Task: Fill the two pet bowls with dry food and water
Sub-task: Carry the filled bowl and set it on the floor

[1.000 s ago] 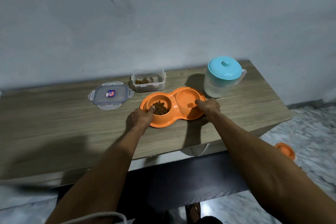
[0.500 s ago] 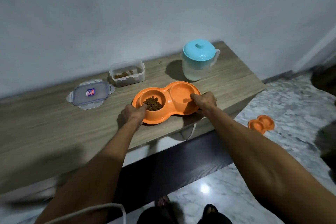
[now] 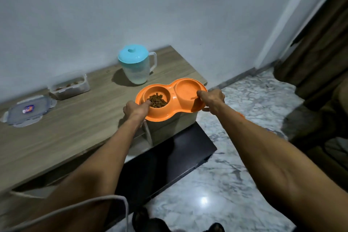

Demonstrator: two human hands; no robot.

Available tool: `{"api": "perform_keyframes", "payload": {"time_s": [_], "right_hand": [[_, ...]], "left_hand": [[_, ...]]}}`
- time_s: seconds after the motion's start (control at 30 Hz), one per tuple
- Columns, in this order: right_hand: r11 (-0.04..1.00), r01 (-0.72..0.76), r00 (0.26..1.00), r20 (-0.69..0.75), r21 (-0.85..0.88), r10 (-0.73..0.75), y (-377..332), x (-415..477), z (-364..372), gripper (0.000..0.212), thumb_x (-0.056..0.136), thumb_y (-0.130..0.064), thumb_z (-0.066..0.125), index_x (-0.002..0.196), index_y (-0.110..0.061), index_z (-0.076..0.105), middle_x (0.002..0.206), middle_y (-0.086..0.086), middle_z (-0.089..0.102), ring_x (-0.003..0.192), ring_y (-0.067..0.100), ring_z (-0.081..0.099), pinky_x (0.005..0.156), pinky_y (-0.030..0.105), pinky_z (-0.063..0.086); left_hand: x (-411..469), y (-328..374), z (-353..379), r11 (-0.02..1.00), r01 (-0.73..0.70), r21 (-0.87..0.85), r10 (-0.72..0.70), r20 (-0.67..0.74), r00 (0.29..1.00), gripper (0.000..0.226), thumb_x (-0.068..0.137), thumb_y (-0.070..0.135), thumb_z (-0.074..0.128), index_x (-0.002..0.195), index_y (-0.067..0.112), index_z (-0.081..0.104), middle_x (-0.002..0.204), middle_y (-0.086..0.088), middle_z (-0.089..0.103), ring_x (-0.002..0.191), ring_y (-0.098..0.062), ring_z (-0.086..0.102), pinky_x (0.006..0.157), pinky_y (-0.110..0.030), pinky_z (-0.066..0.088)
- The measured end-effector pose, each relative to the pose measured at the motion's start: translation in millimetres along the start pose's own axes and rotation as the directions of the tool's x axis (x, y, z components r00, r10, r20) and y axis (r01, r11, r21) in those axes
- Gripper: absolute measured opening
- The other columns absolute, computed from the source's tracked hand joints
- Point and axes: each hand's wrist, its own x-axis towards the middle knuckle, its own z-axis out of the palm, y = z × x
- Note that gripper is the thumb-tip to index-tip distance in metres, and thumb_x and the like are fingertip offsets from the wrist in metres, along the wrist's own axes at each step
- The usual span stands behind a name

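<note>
bowl (image 3: 173, 98): orange double dish at the surface (image 3: 75, 128) right end, partly past its edge | left hand (image 3: 134, 108): gripping left rim, thumb beside kibble (image 3: 157, 100) | right hand (image 3: 212, 99): gripping right rim, thumb over edge | right well: contents unclear | behind: jug (image 3: 134, 64), container (image 3: 68, 84), lid (image 3: 28, 109) lying flat

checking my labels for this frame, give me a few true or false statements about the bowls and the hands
The left hand and right hand both grip the orange double bowl. True.
The dry food lies in the cup by the right hand. False: it lies in the cup by the left hand.
The jug has its blue lid on. True.
The clear container is closed. False: its flat lid lies apart from it on the table.
</note>
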Motion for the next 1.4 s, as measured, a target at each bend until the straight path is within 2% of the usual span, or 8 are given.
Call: {"api": "perform_keyframes", "payload": {"time_s": [0.3, 0.43, 0.53, 0.7, 0.93, 1.07, 1.23, 1.4], "right_hand": [[0.999, 0.028, 0.999, -0.026, 0.030, -0.027, 21.7, 86.3, -175.7, 0.042, 0.074, -0.025, 0.079, 0.103, 0.002, 0.065, 0.111, 0.019, 0.064, 0.094, 0.038, 0.067, 0.054, 0.043, 0.061], [0.999, 0.013, 0.999, -0.051, 0.052, -0.010, 31.7, 133.7, -229.8, 0.055, 0.067, -0.028, 0.080, 0.111, 0.001, 0.064, 0.123, 0.017, 0.060, 0.098, 0.042, 0.065, 0.036, 0.034, 0.053], [0.998, 0.015, 0.998, -0.065, 0.067, -0.011, 30.9, 169.0, -260.3, 0.052, 0.070, -0.026, 0.079, 0.113, 0.000, 0.063, 0.123, 0.018, 0.061, 0.099, 0.041, 0.065, 0.036, 0.032, 0.052], [0.997, 0.008, 0.996, -0.086, 0.074, -0.002, 21.9, 233.7, -294.7, 0.040, 0.074, -0.022, 0.077, 0.104, -0.001, 0.062, 0.120, 0.020, 0.063, 0.097, 0.039, 0.066, 0.039, 0.032, 0.052], [0.996, -0.004, 0.993, -0.119, 0.084, 0.014, 1.4, 328.0, -314.2, 0.038, 0.076, -0.024, 0.078, 0.101, -0.001, 0.061, 0.115, 0.019, 0.064, 0.093, 0.037, 0.067, 0.044, 0.036, 0.054], [0.997, -0.040, 0.995, -0.090, 0.071, 0.047, 6.2, 383.5, -302.7, 0.045, 0.073, -0.026, 0.078, 0.107, 0.000, 0.063, 0.111, 0.020, 0.066, 0.088, 0.037, 0.068, 0.045, 0.037, 0.057], [0.994, -0.081, 0.996, -0.021, 0.067, 0.083, 22.9, 453.0, -270.9, 0.029, 0.081, -0.021, 0.076, 0.087, -0.003, 0.055, 0.081, 0.012, 0.055, 0.083, 0.035, 0.062, 0.069, 0.050, 0.062], [0.997, -0.073, 0.995, 0.066, -0.006, 0.074, 72.3, 539.2, -208.8, 0.029, 0.081, -0.025, 0.074, 0.097, -0.008, 0.058, 0.076, 0.004, 0.050, 0.066, 0.029, 0.062, 0.075, 0.053, 0.061]], "left_hand": [[-101.5, 95.8, 148.1, 0.998, -0.055, -0.011, 0.055, 0.037, 0.998, 0.050, 0.085, 0.044, 0.069, 0.097, -0.004, 0.067, 0.084, -0.021, 0.073, 0.039, -0.022, 0.053, 0.026, -0.015, 0.032], [-122.0, 135.3, 204.4, 0.995, -0.089, -0.034, 0.091, 0.069, 0.993, 0.053, 0.081, 0.045, 0.071, 0.102, -0.004, 0.067, 0.095, -0.020, 0.072, 0.059, -0.028, 0.067, 0.033, -0.020, 0.041], [-122.4, 166.0, 243.2, 0.993, -0.110, -0.049, 0.112, 0.059, 0.992, 0.059, 0.074, 0.048, 0.074, 0.106, -0.002, 0.067, 0.107, -0.018, 0.070, 0.086, -0.036, 0.072, 0.059, -0.035, 0.059], [-109.9, 213.0, 307.3, 0.987, -0.130, -0.095, 0.140, 0.100, 0.985, 0.051, 0.078, 0.040, 0.075, 0.106, -0.001, 0.063, 0.109, -0.016, 0.064, 0.087, -0.034, 0.068, 0.068, -0.047, 0.062], [-69.2, 271.5, 385.8, 0.986, -0.129, -0.102, 0.138, 0.090, 0.986, 0.047, 0.080, 0.039, 0.074, 0.099, -0.003, 0.067, 0.099, -0.019, 0.068, 0.082, -0.036, 0.069, 0.068, -0.044, 0.061], [-45.0, 280.5, 420.9, 0.993, -0.084, -0.088, 0.090, 0.075, 0.993, 0.044, 0.081, 0.041, 0.071, 0.100, 0.002, 0.068, 0.099, -0.014, 0.066, 0.080, -0.031, 0.065, 0.046, -0.027, 0.043], [21.2, 254.2, 483.5, 0.993, 0.004, -0.116, -0.004, 0.004, 1.000, 0.051, 0.060, 0.057, 0.070, 0.083, 0.011, 0.066, 0.097, -0.015, 0.069, 0.097, -0.036, 0.066, 0.080, -0.046, 0.058], [70.8, 215.0, 543.4, 0.993, 0.083, -0.090, -0.089, -0.071, 0.993, 0.046, 0.063, 0.053, 0.067, 0.075, 0.008, 0.066, 0.085, -0.016, 0.071, 0.084, -0.029, 0.066, 0.069, -0.036, 0.052]]}}
